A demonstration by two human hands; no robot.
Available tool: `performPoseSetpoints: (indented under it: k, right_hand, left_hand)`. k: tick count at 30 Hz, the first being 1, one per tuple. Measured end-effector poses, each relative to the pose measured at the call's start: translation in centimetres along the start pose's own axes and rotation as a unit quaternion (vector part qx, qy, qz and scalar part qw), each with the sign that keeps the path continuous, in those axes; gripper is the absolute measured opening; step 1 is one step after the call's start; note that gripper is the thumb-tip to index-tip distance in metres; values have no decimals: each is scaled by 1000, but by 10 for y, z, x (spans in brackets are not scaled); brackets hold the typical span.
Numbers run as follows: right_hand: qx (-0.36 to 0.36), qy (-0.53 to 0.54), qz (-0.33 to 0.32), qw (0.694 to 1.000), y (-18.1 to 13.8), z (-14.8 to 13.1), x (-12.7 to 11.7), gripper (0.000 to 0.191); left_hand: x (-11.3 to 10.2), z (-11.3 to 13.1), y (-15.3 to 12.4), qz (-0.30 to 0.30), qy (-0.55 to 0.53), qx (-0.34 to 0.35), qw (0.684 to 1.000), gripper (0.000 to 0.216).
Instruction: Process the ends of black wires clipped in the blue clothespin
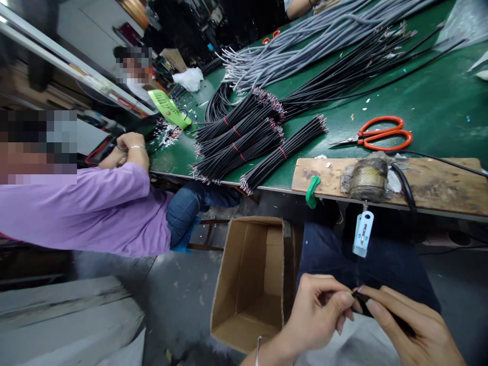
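Note:
My left hand (318,312) and my right hand (409,325) meet low in the view, over my lap in dark trousers. Both pinch the end of a thin black cable (361,296) between thumb and fingers. The cable runs back under my right hand, mostly hidden. Above them, a small motor-like device (368,178) sits on a worn wooden board (438,185) at the green table's edge, with a pale blue metal tab (362,233) hanging below it.
Tied bundles of black cables (244,142) and loose grey cables (305,51) cover the green table (438,101). Orange scissors (381,133) lie near the board. An open cardboard box (251,279) stands on the floor. A person in a purple shirt (95,208) sits at left.

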State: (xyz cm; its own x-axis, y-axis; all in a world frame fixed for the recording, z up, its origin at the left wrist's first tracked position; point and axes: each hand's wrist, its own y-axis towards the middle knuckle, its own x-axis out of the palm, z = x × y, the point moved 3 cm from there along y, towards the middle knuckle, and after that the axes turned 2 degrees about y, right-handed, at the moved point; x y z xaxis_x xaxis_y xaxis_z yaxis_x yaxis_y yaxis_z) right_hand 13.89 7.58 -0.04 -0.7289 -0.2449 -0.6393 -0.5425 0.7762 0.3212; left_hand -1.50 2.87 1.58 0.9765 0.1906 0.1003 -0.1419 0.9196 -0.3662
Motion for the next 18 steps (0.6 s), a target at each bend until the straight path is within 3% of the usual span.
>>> performPoseSetpoints:
  k: [3,5,7,12,18]
  right_hand:
    - [0,-10,-6,1000,-8,5,2,35]
    - [4,-22,6,1000,-16,9,3,27]
    - [-6,-38,31,999,-23,11,1,21]
    - [-87,-94,74,989,-25,0,-4,32]
    - [-52,-133,58,988,-24,-8,-6,37]
  left_hand:
    - [0,-4,2,-25,-61,-67,996,56]
    - [-1,-4,2,-13,-66,-63,996,53]
    - [-2,-2,0,19,-37,-27,999,45]
    - [-3,5,-8,110,126,101,981,20]
    - [-1,16,-14,123,234,200,943,12]
